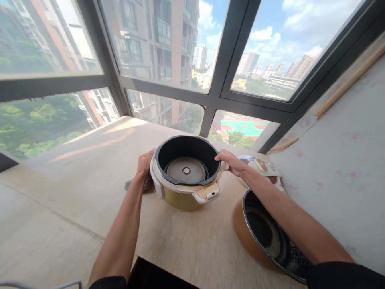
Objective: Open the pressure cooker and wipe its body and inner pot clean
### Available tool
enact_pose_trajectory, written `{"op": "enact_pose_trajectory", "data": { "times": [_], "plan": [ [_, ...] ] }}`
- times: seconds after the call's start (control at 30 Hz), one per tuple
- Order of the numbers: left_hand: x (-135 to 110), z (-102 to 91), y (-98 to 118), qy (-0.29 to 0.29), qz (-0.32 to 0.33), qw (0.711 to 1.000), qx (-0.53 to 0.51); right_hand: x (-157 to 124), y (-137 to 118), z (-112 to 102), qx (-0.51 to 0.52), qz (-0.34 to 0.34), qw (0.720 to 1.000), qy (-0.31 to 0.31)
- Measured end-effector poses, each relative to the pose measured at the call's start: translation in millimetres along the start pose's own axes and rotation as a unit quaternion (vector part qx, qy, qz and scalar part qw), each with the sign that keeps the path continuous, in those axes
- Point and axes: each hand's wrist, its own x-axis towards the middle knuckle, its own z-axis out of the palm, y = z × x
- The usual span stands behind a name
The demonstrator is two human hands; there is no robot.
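A yellow electric cooker body [183, 192] with a black inner well and a round heating plate stands on the pale stone counter [75, 192]. My left hand [144, 163] wraps around its left rim. My right hand [231, 161] rests on the right rim, fingers bent over the edge. A cloth [130, 185] peeks out beneath my left wrist.
A loose inner pot [264, 233] lies tilted at the right under my right forearm. The cooker's lid [264, 168] lies behind it by the papered wall. Large windows close off the counter's far side.
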Motion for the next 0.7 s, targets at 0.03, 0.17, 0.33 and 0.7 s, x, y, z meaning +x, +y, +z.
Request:
{"op": "enact_pose_trajectory", "data": {
  "times": [0.03, 0.17, 0.33, 0.7],
  "plan": [
    [-9, -6.9, -2, 0.015, -0.001, 1.0, 0.004, 7, -3, 0, -0.006, 0.001, 1.0, -0.022],
    [-58, -32.6, -6, 0.099, 0.001, 0.995, 0.026, 40, -14, 10, -0.03, 0.001, 0.995, -0.095],
    [-127, -48.4, -4, 0.234, -0.001, 0.971, 0.054, 74, -24, 39, -0.049, 0.004, 0.986, -0.162],
    [-100, -64.1, -4, 0.299, -0.001, 0.949, -0.098, 27, -1, 56, 0.008, -0.021, 0.995, -0.098]
  ]
}}
